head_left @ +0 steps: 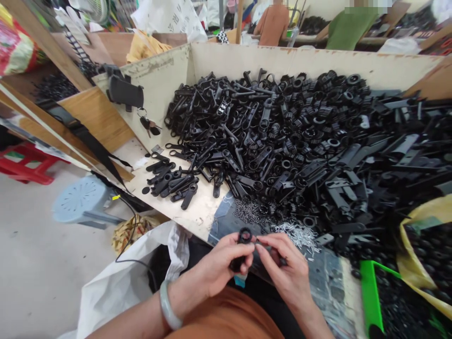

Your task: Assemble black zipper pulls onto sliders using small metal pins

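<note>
My left hand (229,259) is wrapped round a black plastic part with a ring-shaped end (245,234), which sticks up above the thumb. Close beside it, my right hand (285,263) has its thumb and forefinger pinched together at the part's right side. Whatever lies between those fingertips is too small to make out. Just beyond the hands, small dark screws (251,211) and shiny metal pins (296,235) lie in loose heaps on the worktop. A large pile of black plastic parts (261,127), many with ring ends, fills the bin behind them.
Several finished-looking black handles (173,181) lie left of the pile. A green crate (369,296) and a yellow sack (420,216) stand at right. Keys (150,125) hang on the bin's left wall. A blue stool (82,200) is at left; two people work behind.
</note>
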`<state>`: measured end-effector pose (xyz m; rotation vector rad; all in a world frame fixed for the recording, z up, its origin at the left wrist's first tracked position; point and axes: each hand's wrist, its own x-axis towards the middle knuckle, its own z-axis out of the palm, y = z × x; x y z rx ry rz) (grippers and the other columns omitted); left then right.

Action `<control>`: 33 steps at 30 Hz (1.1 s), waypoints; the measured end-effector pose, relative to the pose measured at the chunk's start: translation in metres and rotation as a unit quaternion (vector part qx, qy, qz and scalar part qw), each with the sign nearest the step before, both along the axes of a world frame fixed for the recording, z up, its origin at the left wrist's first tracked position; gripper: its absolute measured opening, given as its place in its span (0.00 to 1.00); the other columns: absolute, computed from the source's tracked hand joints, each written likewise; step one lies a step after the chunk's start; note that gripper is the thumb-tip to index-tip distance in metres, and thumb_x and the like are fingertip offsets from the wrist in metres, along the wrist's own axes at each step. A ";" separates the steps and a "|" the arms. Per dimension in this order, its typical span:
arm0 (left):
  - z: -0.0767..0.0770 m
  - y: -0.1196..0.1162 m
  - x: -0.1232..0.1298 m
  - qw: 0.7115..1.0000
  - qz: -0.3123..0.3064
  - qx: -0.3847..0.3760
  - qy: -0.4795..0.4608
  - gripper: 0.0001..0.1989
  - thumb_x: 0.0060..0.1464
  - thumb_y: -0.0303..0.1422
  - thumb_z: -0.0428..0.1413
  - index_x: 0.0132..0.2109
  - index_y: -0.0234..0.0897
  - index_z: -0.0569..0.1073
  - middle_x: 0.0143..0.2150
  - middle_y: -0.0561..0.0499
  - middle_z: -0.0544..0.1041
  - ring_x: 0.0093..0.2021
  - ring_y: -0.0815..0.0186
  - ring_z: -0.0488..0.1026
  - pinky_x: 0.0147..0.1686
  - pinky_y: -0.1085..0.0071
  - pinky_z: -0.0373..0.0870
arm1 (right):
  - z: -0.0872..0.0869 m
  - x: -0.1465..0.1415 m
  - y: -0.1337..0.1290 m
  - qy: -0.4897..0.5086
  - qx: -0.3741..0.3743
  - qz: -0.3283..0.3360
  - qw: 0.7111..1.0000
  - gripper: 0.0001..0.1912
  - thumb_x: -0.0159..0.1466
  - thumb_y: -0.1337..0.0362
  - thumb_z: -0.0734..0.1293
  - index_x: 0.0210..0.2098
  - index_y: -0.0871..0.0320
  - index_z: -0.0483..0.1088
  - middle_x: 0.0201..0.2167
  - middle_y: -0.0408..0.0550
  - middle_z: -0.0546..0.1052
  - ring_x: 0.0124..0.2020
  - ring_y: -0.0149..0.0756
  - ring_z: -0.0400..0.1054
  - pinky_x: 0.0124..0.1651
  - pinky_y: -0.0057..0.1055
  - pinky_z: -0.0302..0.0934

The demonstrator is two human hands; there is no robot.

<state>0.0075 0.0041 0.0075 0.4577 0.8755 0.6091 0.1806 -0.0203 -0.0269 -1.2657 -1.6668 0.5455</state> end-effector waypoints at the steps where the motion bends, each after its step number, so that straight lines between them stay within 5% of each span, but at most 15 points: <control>1: 0.000 -0.001 -0.003 1.000 -0.015 0.015 0.007 0.12 0.48 0.32 0.64 0.39 0.35 0.72 0.27 0.55 0.71 0.26 0.74 0.63 0.29 0.73 0.56 | 0.000 0.001 0.000 -0.007 0.000 0.005 1.000 0.06 0.68 0.68 0.69 0.44 0.55 0.77 0.36 0.48 0.77 0.32 0.32 0.74 0.25 0.24 0.65; 7: -0.009 -0.007 -0.012 0.996 -0.043 0.056 0.054 0.28 0.45 0.24 0.57 0.57 0.37 0.68 0.33 0.56 0.72 0.30 0.71 0.68 0.35 0.71 0.62 | 0.002 0.002 0.001 -0.070 0.040 0.061 0.995 0.06 0.68 0.69 0.68 0.44 0.56 0.76 0.36 0.49 0.77 0.32 0.32 0.74 0.30 0.24 0.69; 14: -0.008 -0.003 -0.010 0.977 -0.083 0.152 0.127 0.16 0.45 0.21 0.51 0.43 0.36 0.68 0.31 0.56 0.68 0.33 0.70 0.68 0.36 0.72 0.63 | -0.001 -0.001 0.003 -0.106 -0.004 0.075 0.992 0.06 0.71 0.67 0.66 0.45 0.56 0.75 0.37 0.47 0.76 0.33 0.31 0.75 0.32 0.24 0.68; 20: -0.021 -0.005 -0.011 0.945 -0.120 0.236 0.191 0.19 0.48 0.19 0.48 0.47 0.36 0.68 0.32 0.55 0.70 0.34 0.67 0.70 0.39 0.69 0.68 | 0.006 -0.005 0.000 -0.119 -0.036 0.055 0.991 0.07 0.72 0.65 0.64 0.39 0.55 0.74 0.33 0.44 0.75 0.31 0.31 0.74 0.32 0.25 0.66; 26: -0.030 -0.008 -0.009 0.955 -0.094 0.227 0.167 0.19 0.47 0.19 0.49 0.46 0.37 0.69 0.35 0.53 0.72 0.35 0.66 0.71 0.37 0.70 0.69 | 0.008 -0.013 -0.005 -0.169 -0.029 0.028 0.985 0.13 0.74 0.63 0.60 0.36 0.54 0.74 0.30 0.44 0.74 0.26 0.29 0.72 0.31 0.24 0.64; 33: -0.023 -0.004 -0.006 0.969 -0.065 0.194 0.137 0.11 0.50 0.24 0.52 0.42 0.37 0.67 0.36 0.53 0.70 0.34 0.68 0.70 0.35 0.72 0.68 | 0.010 -0.016 -0.008 -0.166 -0.015 0.015 0.986 0.13 0.74 0.64 0.59 0.40 0.55 0.76 0.32 0.45 0.77 0.25 0.28 0.72 0.30 0.23 0.65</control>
